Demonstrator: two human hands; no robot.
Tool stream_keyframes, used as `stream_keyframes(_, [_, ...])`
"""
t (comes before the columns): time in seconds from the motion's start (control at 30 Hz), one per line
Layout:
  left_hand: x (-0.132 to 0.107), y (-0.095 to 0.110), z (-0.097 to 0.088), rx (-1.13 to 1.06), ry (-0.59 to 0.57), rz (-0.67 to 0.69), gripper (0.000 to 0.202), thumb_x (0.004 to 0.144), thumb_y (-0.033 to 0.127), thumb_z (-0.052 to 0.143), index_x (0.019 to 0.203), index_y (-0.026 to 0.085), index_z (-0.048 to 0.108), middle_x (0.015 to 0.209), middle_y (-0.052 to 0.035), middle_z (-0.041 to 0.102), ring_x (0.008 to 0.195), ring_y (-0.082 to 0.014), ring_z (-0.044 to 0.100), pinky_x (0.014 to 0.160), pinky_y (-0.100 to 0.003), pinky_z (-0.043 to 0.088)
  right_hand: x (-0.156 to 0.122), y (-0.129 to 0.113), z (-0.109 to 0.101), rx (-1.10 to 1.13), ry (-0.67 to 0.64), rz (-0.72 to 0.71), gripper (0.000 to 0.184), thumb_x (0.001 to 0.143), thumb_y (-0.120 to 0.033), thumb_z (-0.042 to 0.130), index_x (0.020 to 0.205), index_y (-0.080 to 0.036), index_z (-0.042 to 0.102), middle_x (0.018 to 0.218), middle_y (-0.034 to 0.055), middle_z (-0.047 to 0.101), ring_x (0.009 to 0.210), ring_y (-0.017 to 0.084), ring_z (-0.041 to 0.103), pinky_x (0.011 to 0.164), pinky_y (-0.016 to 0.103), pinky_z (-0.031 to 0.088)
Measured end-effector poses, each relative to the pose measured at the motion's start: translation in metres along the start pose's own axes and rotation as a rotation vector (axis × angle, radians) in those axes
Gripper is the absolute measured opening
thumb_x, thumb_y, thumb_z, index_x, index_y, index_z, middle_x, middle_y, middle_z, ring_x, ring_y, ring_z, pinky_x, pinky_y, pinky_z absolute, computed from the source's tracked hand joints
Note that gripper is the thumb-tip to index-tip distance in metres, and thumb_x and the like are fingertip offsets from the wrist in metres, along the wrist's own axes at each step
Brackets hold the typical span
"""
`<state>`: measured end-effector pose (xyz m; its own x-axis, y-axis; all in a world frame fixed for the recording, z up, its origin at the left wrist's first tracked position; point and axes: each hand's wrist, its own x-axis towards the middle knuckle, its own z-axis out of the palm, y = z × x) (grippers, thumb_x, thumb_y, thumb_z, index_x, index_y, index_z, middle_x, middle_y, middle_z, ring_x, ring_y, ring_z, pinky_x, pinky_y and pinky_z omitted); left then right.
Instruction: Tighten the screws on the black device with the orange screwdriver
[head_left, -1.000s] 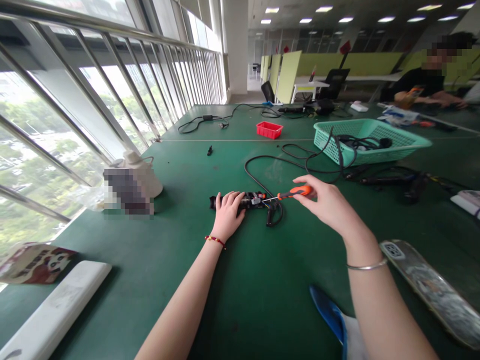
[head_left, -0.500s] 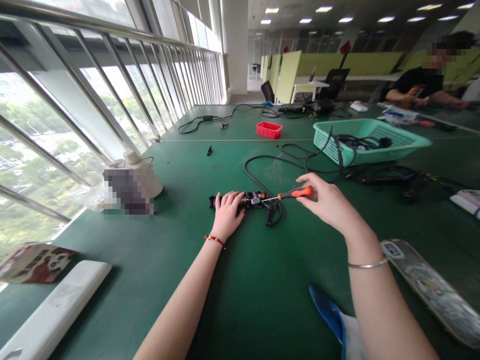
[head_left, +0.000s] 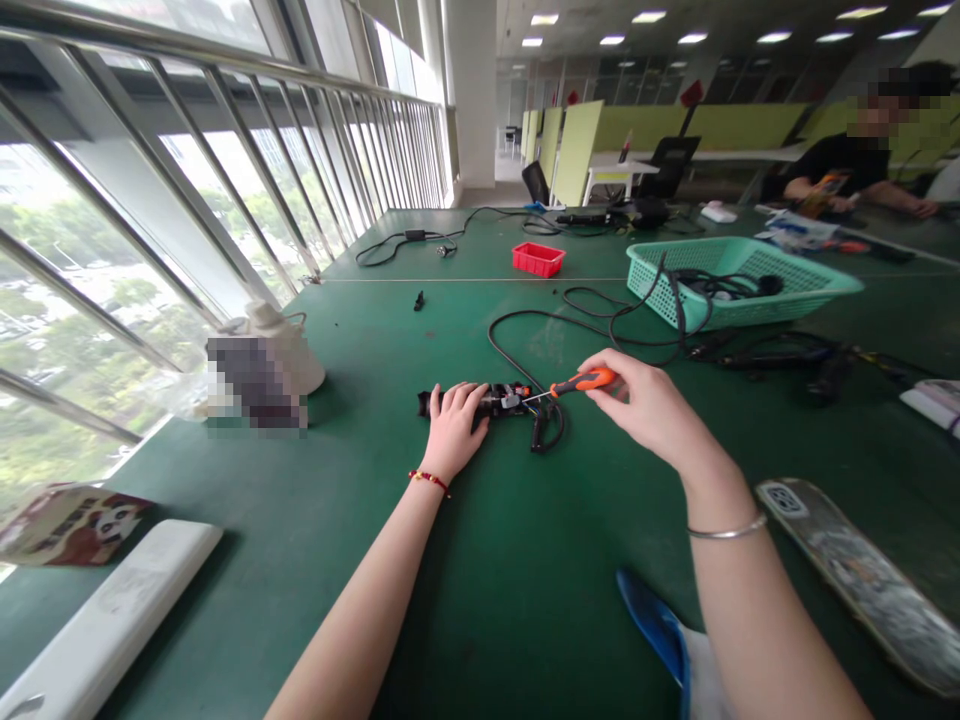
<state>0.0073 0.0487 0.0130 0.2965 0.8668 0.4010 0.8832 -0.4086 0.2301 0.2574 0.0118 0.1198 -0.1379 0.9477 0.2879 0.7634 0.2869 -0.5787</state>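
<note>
A small black device [head_left: 504,401] with exposed wiring lies on the green table [head_left: 525,560], and a black cable [head_left: 525,330] runs from it toward the back. My left hand [head_left: 452,432] lies on top of the device's left end, fingers curled over it and pressing it down. My right hand [head_left: 646,406] pinches an orange-handled screwdriver [head_left: 581,382] whose thin shaft points left, with its tip at the device's open middle.
A teal basket [head_left: 750,280] with cables stands back right, and a red tray [head_left: 538,259] sits farther back. A beige lamp-like object [head_left: 277,350] is at the left. A phone [head_left: 855,575] lies at the right, a white bar [head_left: 105,625] near left. Another person sits far right.
My right hand with the screwdriver has shifted slightly left and the handle has tilted up a little. My left hand and the device have stayed put.
</note>
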Motion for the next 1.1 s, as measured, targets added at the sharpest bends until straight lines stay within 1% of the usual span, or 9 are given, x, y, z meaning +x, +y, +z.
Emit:
stream_keyframes(0.07, [0.000,0.000,0.000,-0.001,-0.002,-0.002,0.045,0.087,0.024,0.047,0.132,0.023,0.046,0.131,-0.0064,0.056,0.127,-0.0254,0.044,0.116,-0.054,0.014,0.000,0.001,0.001,0.037,0.008,0.078,0.015,0.079,-0.037,0.060,0.085,-0.024,0.057,0.074,0.0006,0.066,0.059,0.015,0.058,0.054,0.025,0.043])
stream_keyframes(0.13, [0.000,0.000,0.000,0.000,-0.003,-0.005,0.045,0.087,0.024,0.048,0.132,0.024,0.046,0.131,-0.0063,0.056,0.127,-0.0255,0.044,0.116,-0.055,0.014,0.001,0.001,0.002,0.065,0.006,0.157,0.027,0.078,-0.049,0.059,0.075,-0.023,0.053,0.062,-0.0004,0.062,0.052,0.014,0.055,0.049,0.025,0.040])
stream_keyframes(0.17, [0.000,0.000,-0.001,0.001,-0.003,-0.005,0.045,0.087,0.024,0.048,0.132,0.024,0.046,0.131,-0.0064,0.056,0.127,-0.0255,0.044,0.116,-0.055,0.015,0.001,0.001,0.002,0.074,0.007,0.174,0.028,0.078,-0.050,0.059,0.074,-0.023,0.052,0.061,-0.0006,0.061,0.050,0.014,0.054,0.047,0.025,0.040])
stream_keyframes(0.27, [-0.001,0.000,0.000,0.002,0.001,-0.001,0.045,0.087,0.024,0.048,0.132,0.024,0.046,0.130,-0.0066,0.056,0.127,-0.0257,0.044,0.116,-0.054,0.014,0.001,0.000,0.002,0.116,0.008,0.127,0.018,0.078,-0.039,0.059,0.086,-0.023,0.056,0.070,-0.0002,0.064,0.053,0.013,0.056,0.050,0.024,0.042])
stream_keyframes(0.33, [-0.001,-0.001,0.000,0.002,0.004,0.004,0.045,0.087,0.024,0.048,0.132,0.024,0.046,0.130,-0.0068,0.056,0.127,-0.0258,0.044,0.116,-0.054,0.015,0.001,-0.001,0.001,0.157,-0.005,0.089,0.019,0.077,-0.033,0.060,0.092,-0.023,0.058,0.074,0.0000,0.064,0.056,0.013,0.058,0.052,0.024,0.044])
stream_keyframes(0.6, [0.000,-0.001,0.000,0.010,-0.005,0.000,0.045,0.087,0.025,0.047,0.132,0.023,0.046,0.131,-0.0067,0.056,0.128,-0.0252,0.044,0.116,-0.054,0.014,0.002,-0.005,0.006,0.159,0.054,0.097,0.020,0.077,-0.037,0.060,0.088,-0.020,0.064,0.066,0.0000,0.061,0.052,0.012,0.052,0.048,0.024,0.040])
stream_keyframes(0.73, [0.000,-0.001,0.000,0.009,-0.005,0.002,0.045,0.087,0.025,0.048,0.132,0.023,0.046,0.131,-0.0068,0.056,0.128,-0.0252,0.043,0.116,-0.054,0.014,0.002,-0.012,0.008,0.272,0.186,0.049,0.020,0.079,-0.038,0.059,0.087,-0.019,0.063,0.068,-0.0001,0.060,0.053,0.011,0.052,0.050,0.024,0.042])
stream_keyframes(0.83, [0.000,-0.001,0.000,0.003,-0.002,0.000,0.045,0.087,0.024,0.048,0.132,0.022,0.046,0.130,-0.0069,0.056,0.127,-0.0250,0.044,0.116,-0.055,0.014,0.002,-0.015,0.011,0.295,0.267,0.026,0.023,0.080,-0.039,0.058,0.088,-0.018,0.062,0.067,0.0000,0.059,0.051,0.011,0.051,0.049,0.024,0.042])
stream_keyframes(1.1, [0.000,0.000,-0.001,-0.003,-0.003,0.000,0.045,0.087,0.024,0.049,0.132,0.022,0.047,0.130,-0.0069,0.056,0.127,-0.0254,0.044,0.116,-0.055,0.014,0.003,-0.014,0.018,0.245,0.270,0.018,0.021,0.080,-0.037,0.058,0.087,-0.018,0.063,0.066,-0.0001,0.060,0.050,0.010,0.052,0.049,0.023,0.043])
